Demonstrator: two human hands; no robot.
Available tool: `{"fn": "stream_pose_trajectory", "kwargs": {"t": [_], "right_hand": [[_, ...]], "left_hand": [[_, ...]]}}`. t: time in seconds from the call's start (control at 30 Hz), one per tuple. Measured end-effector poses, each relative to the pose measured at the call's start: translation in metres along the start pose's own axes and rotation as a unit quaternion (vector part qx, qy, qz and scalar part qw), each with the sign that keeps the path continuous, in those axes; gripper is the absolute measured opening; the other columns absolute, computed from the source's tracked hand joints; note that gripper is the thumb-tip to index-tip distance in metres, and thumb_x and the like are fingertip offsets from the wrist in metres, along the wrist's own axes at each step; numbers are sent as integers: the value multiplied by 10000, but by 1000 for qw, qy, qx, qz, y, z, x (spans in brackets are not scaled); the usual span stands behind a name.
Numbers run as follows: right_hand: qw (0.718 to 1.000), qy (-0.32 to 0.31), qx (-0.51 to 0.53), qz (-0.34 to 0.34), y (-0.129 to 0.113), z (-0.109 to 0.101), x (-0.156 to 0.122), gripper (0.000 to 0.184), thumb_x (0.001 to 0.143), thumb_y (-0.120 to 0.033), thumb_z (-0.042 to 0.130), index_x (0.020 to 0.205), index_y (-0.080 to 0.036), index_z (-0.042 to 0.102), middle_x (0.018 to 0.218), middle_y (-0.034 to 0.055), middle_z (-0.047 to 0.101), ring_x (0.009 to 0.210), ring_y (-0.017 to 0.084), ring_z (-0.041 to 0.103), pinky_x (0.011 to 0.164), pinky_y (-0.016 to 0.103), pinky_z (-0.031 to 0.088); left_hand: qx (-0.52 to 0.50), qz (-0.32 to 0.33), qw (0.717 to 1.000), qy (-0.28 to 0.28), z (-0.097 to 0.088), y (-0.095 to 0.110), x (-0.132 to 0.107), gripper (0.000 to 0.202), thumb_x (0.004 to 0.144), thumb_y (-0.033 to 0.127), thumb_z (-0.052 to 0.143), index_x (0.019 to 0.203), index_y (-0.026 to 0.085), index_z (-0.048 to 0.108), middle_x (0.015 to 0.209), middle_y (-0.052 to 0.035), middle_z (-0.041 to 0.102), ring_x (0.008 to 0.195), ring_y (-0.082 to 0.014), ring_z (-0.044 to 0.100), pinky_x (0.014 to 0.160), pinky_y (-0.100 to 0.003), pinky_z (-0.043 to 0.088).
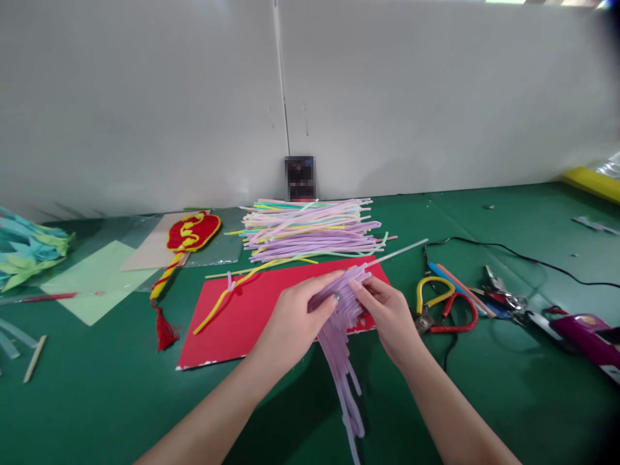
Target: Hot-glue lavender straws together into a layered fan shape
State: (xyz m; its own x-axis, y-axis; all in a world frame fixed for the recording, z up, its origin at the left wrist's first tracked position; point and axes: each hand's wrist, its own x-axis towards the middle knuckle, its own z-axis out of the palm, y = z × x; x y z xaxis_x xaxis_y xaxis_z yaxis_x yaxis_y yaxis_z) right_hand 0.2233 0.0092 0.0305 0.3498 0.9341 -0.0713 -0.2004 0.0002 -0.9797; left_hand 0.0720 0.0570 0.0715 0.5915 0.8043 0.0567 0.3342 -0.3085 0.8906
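While your left hand (295, 323) and right hand (385, 316) both grip the lilac pipe-cleaner bundle (339, 336), it overhangs the red sheet's (242, 316) near edge.

Bright, even light fell from overhead, with a lamp (504, 2) just showing at the top right edge. Soft shadows lay on the green table (508, 213) below the lilac strips (339, 349), whose lower ends blurred. A clear plastic sheet (121, 226) caught pale glare. The corners darkened and smeared (the right ones most), and straight edges bowed.
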Motion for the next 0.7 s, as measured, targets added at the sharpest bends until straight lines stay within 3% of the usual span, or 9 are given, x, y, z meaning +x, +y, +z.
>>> {"fn": "stream_pose_trajectory", "kwargs": {"t": [0.17, 0.27, 0.43, 0.7], "right_hand": [[1000, 6, -20, -3, 1, -1, 1, 276, 715, -448, 686, 737, -173, 660, 670, -3, 619, 597, 113, 541, 534, 211, 422], [1000, 2, -24, -9, 2, -1, 1, 284, 730, -452, 672, 828, -185, 672, 708, 3, 639, 625, 124, 562, 550, 217, 435], [1000, 19, -11, -6, 1, 0, 1, 304, 720, -464, 676, 838, -184, 659, 710, 3, 636, 616, 127, 553, 549, 225, 435], [1000, 20, 6, 22, 1, -2, -2, 282, 728, -458, 672, 756, -183, 616, 551, -57, 482, 436, 56, 362, 408, 192, 298]], "left_hand": [[-4, -11, 1000, 2, 0, 0, 0, 367, 859, 203, 524, 1217, 254, 585, 1235, 25, 618, 1080, -152, 592, 946, -262, 465], [-11, -16, 1000, 4, 0, 1, 1, 363, 854, 183, 524, 1207, 235, 591, 1212, 18, 633, 1083, -143, 590, 944, -243, 461], [-15, -5, 1000, -1, 0, 1, 0, 363, 854, 174, 523, 1195, 273, 596, 1201, 43, 637, 1087, -127, 586, 945, -222, 453], [-8, -11, 1000, -10, 2, 1, -2, 381, 853, 190, 528, 1220, 278, 580, 1223, 46, 625, 1081, -130, 588, 933, -217, 455]]}}
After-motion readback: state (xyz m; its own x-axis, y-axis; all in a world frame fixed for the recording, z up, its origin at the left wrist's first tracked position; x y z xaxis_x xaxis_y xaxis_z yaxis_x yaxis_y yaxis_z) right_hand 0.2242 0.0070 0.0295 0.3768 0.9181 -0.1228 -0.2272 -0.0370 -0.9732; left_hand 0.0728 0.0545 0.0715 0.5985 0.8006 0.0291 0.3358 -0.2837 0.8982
